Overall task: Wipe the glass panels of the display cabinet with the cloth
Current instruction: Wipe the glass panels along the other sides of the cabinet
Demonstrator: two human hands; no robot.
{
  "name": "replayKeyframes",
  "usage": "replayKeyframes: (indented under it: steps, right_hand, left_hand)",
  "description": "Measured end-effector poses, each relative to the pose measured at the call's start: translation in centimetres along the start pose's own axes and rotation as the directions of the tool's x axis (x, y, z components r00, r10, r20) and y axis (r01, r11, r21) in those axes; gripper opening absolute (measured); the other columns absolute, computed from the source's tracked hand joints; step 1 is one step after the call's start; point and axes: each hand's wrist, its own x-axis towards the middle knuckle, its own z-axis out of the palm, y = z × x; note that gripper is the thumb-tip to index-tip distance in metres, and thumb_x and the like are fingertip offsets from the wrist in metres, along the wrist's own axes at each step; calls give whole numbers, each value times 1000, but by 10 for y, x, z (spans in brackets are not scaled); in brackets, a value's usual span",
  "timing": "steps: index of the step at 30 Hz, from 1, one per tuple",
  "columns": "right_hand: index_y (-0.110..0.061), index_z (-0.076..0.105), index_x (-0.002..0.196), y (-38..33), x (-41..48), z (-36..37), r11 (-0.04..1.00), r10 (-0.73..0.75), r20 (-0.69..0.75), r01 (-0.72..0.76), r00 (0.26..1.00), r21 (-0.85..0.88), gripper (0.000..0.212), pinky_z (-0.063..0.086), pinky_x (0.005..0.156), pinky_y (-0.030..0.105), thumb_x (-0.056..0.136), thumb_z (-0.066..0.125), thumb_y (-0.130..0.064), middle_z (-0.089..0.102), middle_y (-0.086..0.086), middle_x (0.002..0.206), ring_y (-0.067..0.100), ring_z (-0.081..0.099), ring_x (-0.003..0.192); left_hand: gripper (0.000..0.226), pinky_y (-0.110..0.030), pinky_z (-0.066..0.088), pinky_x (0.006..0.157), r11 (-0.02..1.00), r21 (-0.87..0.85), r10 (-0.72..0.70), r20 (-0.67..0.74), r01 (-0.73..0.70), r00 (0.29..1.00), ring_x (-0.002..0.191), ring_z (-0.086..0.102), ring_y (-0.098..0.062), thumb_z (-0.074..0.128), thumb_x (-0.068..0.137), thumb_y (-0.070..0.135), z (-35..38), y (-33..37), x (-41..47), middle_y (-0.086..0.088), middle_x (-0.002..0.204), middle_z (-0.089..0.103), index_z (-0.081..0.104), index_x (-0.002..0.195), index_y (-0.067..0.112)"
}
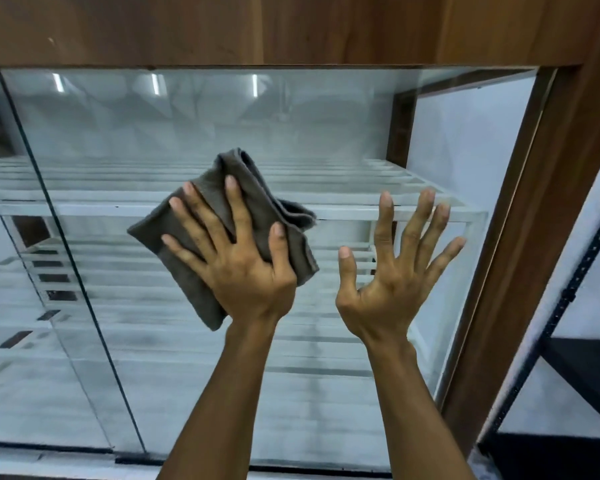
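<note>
A folded grey cloth (246, 188) is pressed flat against the right glass panel (187, 358) of the display cabinet, about mid-height. My left hand (236, 258) lies spread over the cloth, with the thumb hooked round its right edge. To the right, my right hand (395, 271) is flat on the same glass with fingers splayed and nothing in it. A second glass panel (21, 323) overlaps on the left, its dark edge running diagonally down. The glass looks hazy and reflects ceiling lights.
The brown wooden cabinet frame (534, 237) borders the glass on the right and on top. White slatted shelves (430, 213) sit behind the glass. A black metal rack (575, 368) stands to the far right against a white wall.
</note>
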Motion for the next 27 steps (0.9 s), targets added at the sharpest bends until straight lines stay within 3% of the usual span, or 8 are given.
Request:
replayKeyframes:
  steps: [6, 8, 12, 16, 19, 21, 24, 27]
  right_hand:
    - [-16, 37, 158, 5, -3, 2, 999, -25, -25, 26, 999, 29, 72, -3, 125, 67, 94, 58, -41, 22, 25, 167, 45, 14, 157]
    - [-14, 43, 156, 7, -4, 2, 998, -30, -38, 32, 999, 46, 66, -2, 125, 67, 98, 56, -43, 25, 25, 166, 44, 15, 157]
    - [-14, 43, 155, 6, -5, 2, 997, -22, -45, 25, 999, 74, 65, -2, 125, 67, 98, 55, -43, 25, 23, 166, 43, 16, 157]
    - [-13, 42, 155, 7, -4, -4, 987, -45, -33, 49, 998, 155, 71, -3, 126, 66, 87, 59, -22, 23, 22, 167, 44, 15, 157]
    - [-10, 48, 152, 20, -7, -13, 977, -81, -16, 82, 997, 198, 72, 0, 128, 61, 81, 60, -15, 27, 20, 166, 43, 18, 157]
    - [-12, 48, 151, 31, -9, -16, 980, -88, -17, 90, 996, 179, 63, 1, 129, 57, 90, 63, -20, 29, 19, 165, 43, 19, 157]
    - [-14, 47, 152, 36, -11, -14, 984, -93, -9, 93, 996, 151, 58, 0, 128, 57, 98, 60, -27, 27, 18, 165, 43, 19, 156]
    - [-8, 51, 149, 36, -12, -14, 975, -73, -39, 80, 997, 207, 56, 3, 129, 58, 95, 62, -18, 33, 23, 163, 49, 22, 154]
  left_hand:
    - [67, -71, 8, 124, 955, -24, 296, 76, -295, 952, 158, 17, -45, 43, 105, 54, 1, -11, -20, -21, 169, 20, 31, 162, 21]
    - [69, -72, 10, 123, 975, 25, 221, 40, -222, 974, 157, 18, -46, 41, 105, 55, -3, -32, -10, -25, 168, 23, 32, 162, 19]
    - [69, -73, 5, 123, 994, 8, -104, -62, 105, 993, 158, 10, -48, 37, 107, 52, -1, -5, 21, -28, 170, 15, 26, 165, 16]
    - [68, -73, 5, 123, 987, 0, 162, 46, -162, 986, 158, 13, -49, 35, 106, 53, 11, 43, -16, -26, 170, 14, 22, 165, 21]
    - [65, -74, 11, 122, 958, -31, 287, 86, -285, 954, 157, 18, -46, 37, 107, 51, 16, 22, -54, -20, 169, 16, 27, 163, 21]
    - [66, -74, 11, 122, 964, 3, 263, 77, -264, 962, 157, 19, -47, 38, 106, 53, 14, 8, -57, -22, 169, 19, 29, 163, 20]
    - [68, -73, 7, 122, 996, 20, 86, 13, -86, 996, 157, 14, -49, 37, 107, 52, 14, 27, -33, -29, 168, 19, 26, 164, 17]
    - [67, -73, 4, 123, 1000, -23, 9, 1, -9, 1000, 158, 10, -49, 38, 107, 49, 16, 65, -20, -29, 170, 16, 25, 165, 18]
